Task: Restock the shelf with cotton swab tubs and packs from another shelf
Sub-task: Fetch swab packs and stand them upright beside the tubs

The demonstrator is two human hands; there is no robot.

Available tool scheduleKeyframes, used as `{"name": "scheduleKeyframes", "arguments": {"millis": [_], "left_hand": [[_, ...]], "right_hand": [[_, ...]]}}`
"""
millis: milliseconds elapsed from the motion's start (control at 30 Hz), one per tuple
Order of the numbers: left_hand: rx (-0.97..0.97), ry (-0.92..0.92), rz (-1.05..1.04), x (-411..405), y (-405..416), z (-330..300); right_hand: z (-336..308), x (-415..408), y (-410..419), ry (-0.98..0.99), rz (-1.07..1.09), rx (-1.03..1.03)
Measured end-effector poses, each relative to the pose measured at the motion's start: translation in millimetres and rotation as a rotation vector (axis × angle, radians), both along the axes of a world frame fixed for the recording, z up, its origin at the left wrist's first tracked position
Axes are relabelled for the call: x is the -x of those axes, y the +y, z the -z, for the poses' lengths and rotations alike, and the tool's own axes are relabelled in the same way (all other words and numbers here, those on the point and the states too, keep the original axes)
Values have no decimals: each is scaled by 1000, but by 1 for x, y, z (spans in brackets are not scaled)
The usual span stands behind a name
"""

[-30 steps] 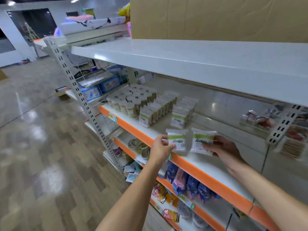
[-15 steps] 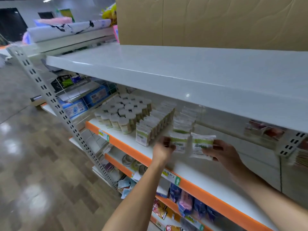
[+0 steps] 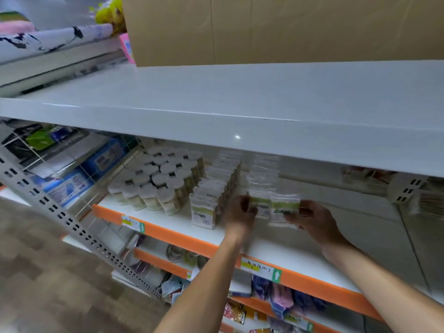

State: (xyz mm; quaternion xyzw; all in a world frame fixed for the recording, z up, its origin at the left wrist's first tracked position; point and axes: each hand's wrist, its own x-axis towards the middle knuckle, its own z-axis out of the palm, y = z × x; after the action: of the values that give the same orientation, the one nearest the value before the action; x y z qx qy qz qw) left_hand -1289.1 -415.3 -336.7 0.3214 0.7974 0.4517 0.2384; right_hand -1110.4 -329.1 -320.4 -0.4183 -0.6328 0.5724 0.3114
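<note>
Both packs (image 3: pixel 283 210) moved in against shelf (image 3: pixel 168 222) rows.

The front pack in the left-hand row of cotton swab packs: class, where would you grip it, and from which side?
Probably pinch the front pack by its top edge, coming from the open aisle side. It stands upright at the row's front with its face clear; the cotton swab tubs and the left hand flank it closely.

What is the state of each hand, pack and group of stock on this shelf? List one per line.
Left hand: gripping a pack.
Right hand: gripping a pack.
Left pack: upright, held above the shelf.
Right pack: upright, held.
Tubs: standing, lids on.
Pack rows: upright, lined up.
Top shelf: bare in front.
</note>
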Motion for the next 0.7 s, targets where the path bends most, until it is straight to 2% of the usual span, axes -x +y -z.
{"name": "scheduleKeyframes", "arguments": {"millis": [300,567,700], "left_hand": [[-77,2,40,5,-11,9],[-119,-77,40,11,-21,7],[-62,-95,53,11,-28,1]], "right_hand": [[15,35,-22,-32,75,-32],[26,52,-30,-73,157,-48],[29,58,-33,-87,181,-61]]}}
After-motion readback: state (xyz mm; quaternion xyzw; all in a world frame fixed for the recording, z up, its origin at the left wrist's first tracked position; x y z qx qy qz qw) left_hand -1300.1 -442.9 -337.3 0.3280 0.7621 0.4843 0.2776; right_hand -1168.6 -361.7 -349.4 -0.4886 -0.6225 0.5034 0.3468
